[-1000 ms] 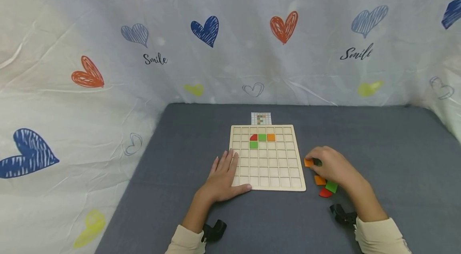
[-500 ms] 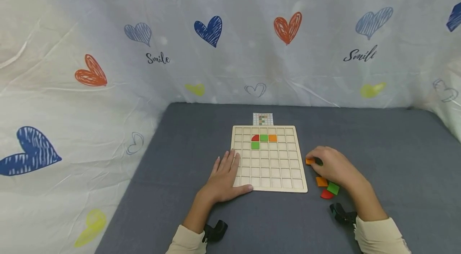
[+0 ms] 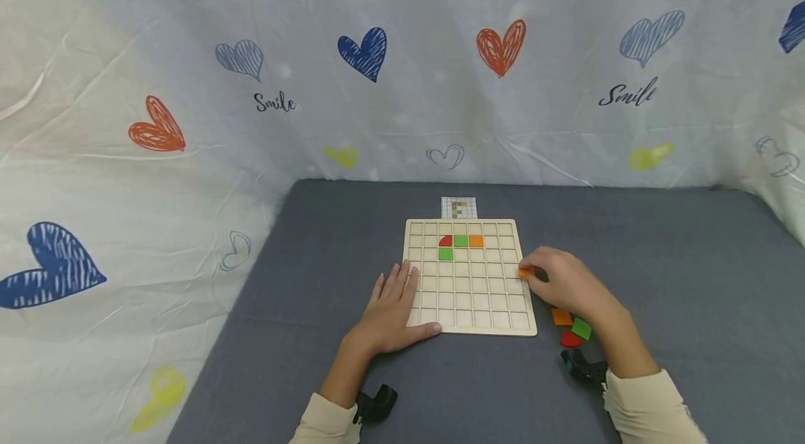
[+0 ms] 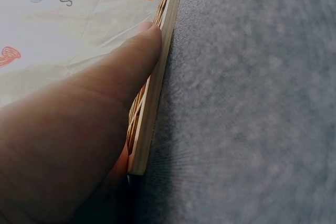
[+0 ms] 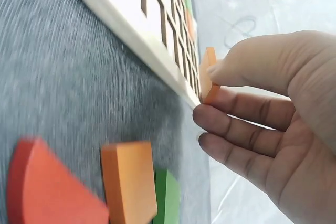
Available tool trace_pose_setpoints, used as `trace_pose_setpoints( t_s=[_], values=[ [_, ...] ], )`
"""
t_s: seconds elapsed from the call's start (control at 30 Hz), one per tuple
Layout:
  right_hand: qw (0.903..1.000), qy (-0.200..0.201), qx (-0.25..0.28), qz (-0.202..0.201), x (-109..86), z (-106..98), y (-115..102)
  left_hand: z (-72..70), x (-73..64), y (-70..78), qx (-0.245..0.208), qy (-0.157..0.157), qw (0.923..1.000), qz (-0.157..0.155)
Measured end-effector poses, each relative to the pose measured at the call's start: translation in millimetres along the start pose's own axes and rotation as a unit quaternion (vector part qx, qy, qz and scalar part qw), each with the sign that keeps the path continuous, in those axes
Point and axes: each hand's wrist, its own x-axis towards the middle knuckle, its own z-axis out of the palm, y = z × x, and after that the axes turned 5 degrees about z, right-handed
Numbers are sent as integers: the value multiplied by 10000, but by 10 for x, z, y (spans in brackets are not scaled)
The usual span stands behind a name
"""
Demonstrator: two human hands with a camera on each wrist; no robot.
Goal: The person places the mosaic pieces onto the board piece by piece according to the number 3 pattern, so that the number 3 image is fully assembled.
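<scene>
A pale wooden grid board (image 3: 471, 284) lies on the grey cloth. Set in its upper cells are a red quarter-circle tile (image 3: 446, 241), a green tile (image 3: 461, 240), an orange tile (image 3: 476, 241) and, one row lower, another green tile (image 3: 446, 254). My left hand (image 3: 391, 311) rests flat on the board's left edge, thumb along the front edge. At the board's right edge, my right hand (image 3: 569, 281) pinches an orange square tile (image 5: 209, 74) between thumb and fingers, tilted in the right wrist view.
Right of the board lie a loose orange tile (image 3: 562, 317), a green tile (image 3: 581, 328) and a red quarter-circle tile (image 3: 571, 338). A printed pattern card (image 3: 459, 208) sits behind the board. A white curtain with hearts (image 3: 402, 80) hangs beyond the table.
My right hand has moved left with the orange tile, from beside the board to its right edge. The left hand stays in place on the board.
</scene>
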Motion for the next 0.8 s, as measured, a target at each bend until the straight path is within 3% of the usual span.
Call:
trace_pose_setpoints(
  t_s=[0.8],
  values=[
    [9986,85,193,-486,276,210,-257,31,13,-24,46,70,10000,34]
  ],
)
